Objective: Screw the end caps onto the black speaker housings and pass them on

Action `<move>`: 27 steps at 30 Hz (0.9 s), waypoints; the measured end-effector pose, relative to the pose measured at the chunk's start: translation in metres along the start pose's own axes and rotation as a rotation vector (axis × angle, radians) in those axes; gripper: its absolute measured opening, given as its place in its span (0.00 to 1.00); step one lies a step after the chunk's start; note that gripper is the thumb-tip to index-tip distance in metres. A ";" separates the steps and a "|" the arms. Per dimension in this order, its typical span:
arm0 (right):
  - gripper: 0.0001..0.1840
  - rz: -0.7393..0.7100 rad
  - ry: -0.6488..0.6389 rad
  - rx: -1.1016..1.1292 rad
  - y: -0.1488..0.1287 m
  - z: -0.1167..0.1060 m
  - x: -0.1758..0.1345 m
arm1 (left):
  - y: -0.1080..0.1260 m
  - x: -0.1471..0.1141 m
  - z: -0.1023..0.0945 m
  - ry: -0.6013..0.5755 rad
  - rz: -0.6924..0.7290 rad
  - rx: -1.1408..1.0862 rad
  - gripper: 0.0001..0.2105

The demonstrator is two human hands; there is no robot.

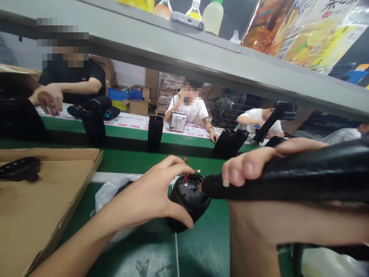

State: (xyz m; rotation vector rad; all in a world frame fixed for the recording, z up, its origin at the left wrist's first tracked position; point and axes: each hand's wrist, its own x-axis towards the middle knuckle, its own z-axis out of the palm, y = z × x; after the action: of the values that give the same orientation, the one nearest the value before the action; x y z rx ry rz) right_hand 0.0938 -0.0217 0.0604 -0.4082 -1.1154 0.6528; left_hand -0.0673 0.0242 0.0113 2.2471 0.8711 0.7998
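Note:
A black cylindrical housing (191, 198) stands tilted on the green work surface, with red wires (186, 173) and a small white connector rising from its top. Around its near and left sides curls my left hand (157, 192), thumb in front and fingers at the far rim. My right hand (253, 163) grips a black electric screwdriver (311, 173) that lies almost level. The tool's tip meets the right part of the housing's top; the screw itself is too small to make out.
At left is a cardboard tray (31, 207) with a black strap-like part (21, 169). A clear plastic bag (115, 188) lies behind my left forearm. More black housings (155, 130) stand along the green belt, with several co-workers beyond. A grey shelf (201, 46) with bottles crosses overhead.

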 end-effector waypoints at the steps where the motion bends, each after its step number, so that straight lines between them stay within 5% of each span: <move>1: 0.55 -0.019 0.000 0.005 0.008 0.007 0.002 | -0.005 0.001 0.001 -0.020 -0.042 0.008 0.36; 7: 0.41 -0.233 0.102 -0.094 0.046 0.014 0.006 | -0.016 0.006 0.010 -0.057 -0.171 -0.059 0.32; 13: 0.38 -0.173 -0.017 -0.102 0.049 0.007 0.004 | -0.013 0.007 0.009 -0.050 -0.188 -0.033 0.26; 20: 0.39 -0.172 0.042 -0.127 0.048 0.013 0.004 | -0.017 0.006 0.009 -0.011 -0.148 0.010 0.31; 27: 0.40 -0.136 0.018 -0.124 0.051 0.013 0.001 | -0.013 0.005 0.011 -0.004 -0.126 0.001 0.23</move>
State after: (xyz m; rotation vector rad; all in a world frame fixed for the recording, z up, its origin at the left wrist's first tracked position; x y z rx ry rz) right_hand 0.0676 0.0167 0.0352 -0.4395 -1.1597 0.4615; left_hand -0.0617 0.0328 -0.0031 2.1696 1.0008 0.7362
